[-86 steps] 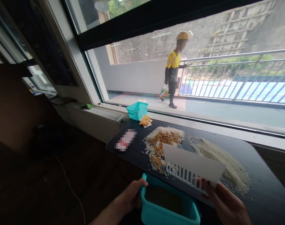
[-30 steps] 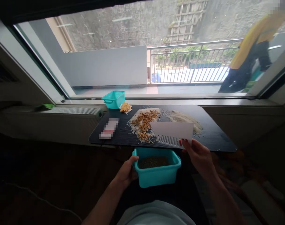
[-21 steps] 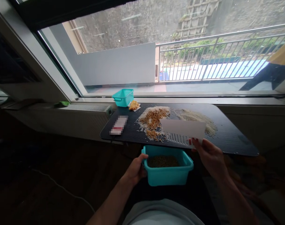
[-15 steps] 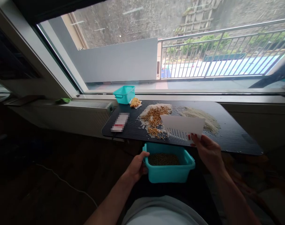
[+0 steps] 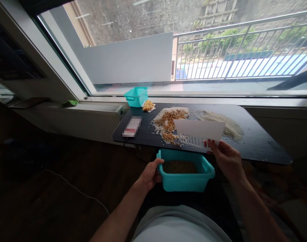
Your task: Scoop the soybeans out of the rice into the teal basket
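My left hand point(image 5: 151, 173) grips the left end of a teal plastic bin point(image 5: 185, 183), thumb over the rim. Small greenish-brown beans point(image 5: 180, 166) cover the bin's floor. Between the thumb and fingers of my right hand point(image 5: 225, 154) is a white slotted card point(image 5: 197, 129), held by its lower right corner just above the table's front edge. Its slots run along the lower side. Behind the card's left end lies a heap of yellow kernels mixed with white grains point(image 5: 168, 121). A pile of pale grains point(image 5: 225, 122) spreads behind its right end.
The dark table point(image 5: 259, 144) stands against the window sill. On its back left are a smaller teal basket point(image 5: 137, 97) and a yellowish bunch on white paper point(image 5: 148, 105). A blurred-out flat item point(image 5: 132, 127) lies at the left. A radiator point(image 5: 100, 117) runs beside the table.
The view has shifted slightly, so everything sits a little higher and further right. Both hands keep their holds on the bin and the slotted card.
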`<state>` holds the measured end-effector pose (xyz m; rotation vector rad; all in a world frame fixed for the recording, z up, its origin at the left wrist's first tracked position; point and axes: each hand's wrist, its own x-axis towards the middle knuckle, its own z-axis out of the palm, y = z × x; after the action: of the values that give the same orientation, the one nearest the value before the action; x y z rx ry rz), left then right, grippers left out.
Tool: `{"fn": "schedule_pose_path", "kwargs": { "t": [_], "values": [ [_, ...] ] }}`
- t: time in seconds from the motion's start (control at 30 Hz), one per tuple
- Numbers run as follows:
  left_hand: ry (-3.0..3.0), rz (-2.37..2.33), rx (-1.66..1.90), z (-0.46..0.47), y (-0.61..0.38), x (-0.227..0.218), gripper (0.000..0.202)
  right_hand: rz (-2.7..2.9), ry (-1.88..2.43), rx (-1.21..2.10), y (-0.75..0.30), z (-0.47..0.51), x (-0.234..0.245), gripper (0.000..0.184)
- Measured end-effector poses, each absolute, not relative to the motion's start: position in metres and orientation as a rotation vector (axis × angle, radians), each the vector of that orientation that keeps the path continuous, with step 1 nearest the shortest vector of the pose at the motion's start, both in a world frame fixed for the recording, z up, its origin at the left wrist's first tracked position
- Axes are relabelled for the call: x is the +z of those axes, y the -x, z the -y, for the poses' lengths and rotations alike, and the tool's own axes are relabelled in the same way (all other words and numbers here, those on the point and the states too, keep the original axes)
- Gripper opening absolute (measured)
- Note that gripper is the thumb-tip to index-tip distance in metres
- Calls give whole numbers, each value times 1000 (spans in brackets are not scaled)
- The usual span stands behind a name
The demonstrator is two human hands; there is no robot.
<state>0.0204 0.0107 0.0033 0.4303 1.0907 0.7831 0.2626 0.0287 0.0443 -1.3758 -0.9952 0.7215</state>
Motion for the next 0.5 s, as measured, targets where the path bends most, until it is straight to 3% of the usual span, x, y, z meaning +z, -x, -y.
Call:
{"fn": "schedule_pose_path", "kwargs": {
  "t": [0.5],
  "values": [
    [-449,-1061,772,-12,-16,-2,33,974,1381,777,-258,-29,48,28]
  ]
}}
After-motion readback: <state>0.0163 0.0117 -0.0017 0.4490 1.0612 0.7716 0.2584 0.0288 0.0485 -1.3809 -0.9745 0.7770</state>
